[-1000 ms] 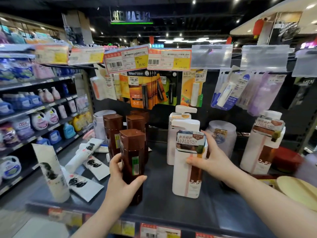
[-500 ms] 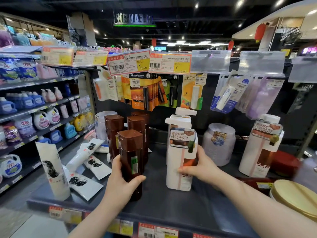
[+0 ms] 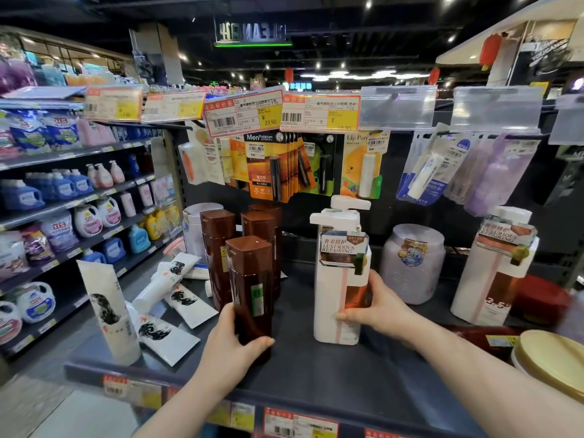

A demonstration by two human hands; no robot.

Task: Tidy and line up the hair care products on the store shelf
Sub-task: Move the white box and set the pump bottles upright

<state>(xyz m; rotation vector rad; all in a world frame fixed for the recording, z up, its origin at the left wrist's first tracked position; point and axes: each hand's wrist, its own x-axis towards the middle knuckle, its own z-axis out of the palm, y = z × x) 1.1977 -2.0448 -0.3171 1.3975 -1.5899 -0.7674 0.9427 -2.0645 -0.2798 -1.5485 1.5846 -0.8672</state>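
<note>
My left hand (image 3: 232,346) grips the front brown bottle (image 3: 251,289), which stands upright near the front of the dark shelf (image 3: 316,374). More brown bottles (image 3: 218,248) stand behind it. My right hand (image 3: 377,309) holds a tall white pump bottle (image 3: 338,279) by its lower right side; it stands directly in front of a second white pump bottle (image 3: 349,202). A third white pump bottle (image 3: 493,267) stands at the right. Several white tubes (image 3: 170,298) lie scattered at the left, and one tube (image 3: 107,308) stands upright.
Two frosted jars (image 3: 412,263) (image 3: 192,229) stand at the back. Lip balm cards (image 3: 271,165) hang above under price tags (image 3: 243,113). A round yellow lid (image 3: 556,358) and red items (image 3: 543,298) sit at the right. Detergent shelves (image 3: 63,216) line the left.
My right hand has pushed the white pump bottle back and left, in line with the pump bottle behind it. My left hand stays on the brown bottle.
</note>
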